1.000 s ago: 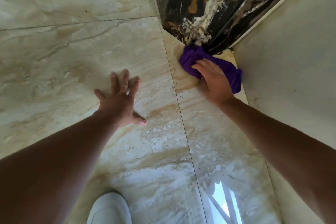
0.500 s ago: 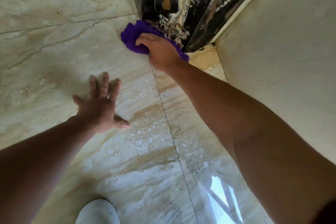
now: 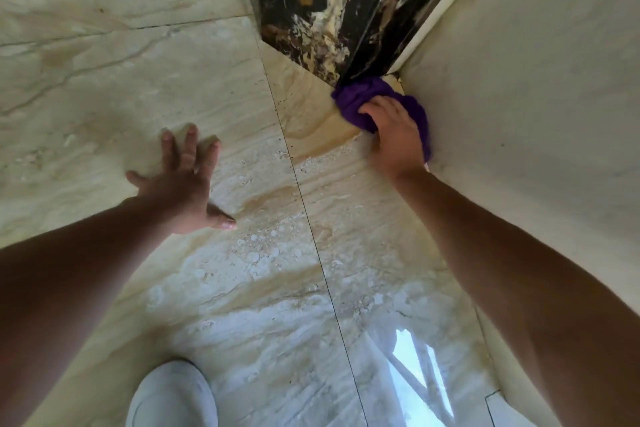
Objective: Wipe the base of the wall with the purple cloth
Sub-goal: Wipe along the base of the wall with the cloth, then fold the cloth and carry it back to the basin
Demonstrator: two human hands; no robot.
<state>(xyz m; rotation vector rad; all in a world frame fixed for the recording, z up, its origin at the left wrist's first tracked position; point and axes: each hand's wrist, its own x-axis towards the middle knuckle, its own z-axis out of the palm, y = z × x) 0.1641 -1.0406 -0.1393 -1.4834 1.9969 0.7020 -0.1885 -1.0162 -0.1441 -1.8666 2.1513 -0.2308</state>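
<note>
- The right hand presses down on the purple cloth, fingers curled over its bunched folds, so the hand is closed on the cloth.
- The cloth sits on the floor in the corner where the dark marble column meets the pale wall on the right.
- The top edge of the cloth touches the foot of the column, and its right side lies against the base of the wall.
- Part of the cloth shows beyond the knuckles on the wall side, running down beside the wrist.
- The left hand lies flat on the floor, palm down, fingers spread wide and the thumb pointing to the right; it holds nothing.
- The 2 hands are well apart, with a thin dark tile joint running between them from the column toward the bottom of the view.
- The floor is glossy beige marble with brown veins; a patch of white speckles lies around the joint, below the cloth.
- A bright window reflection shows on the floor near the lower right, beside the right forearm.
- The toe of 1 white shoe shows at the bottom edge, below the left forearm.
- A dark strip runs along the top left edge, past the floor tiles; what it is cannot be told.
</note>
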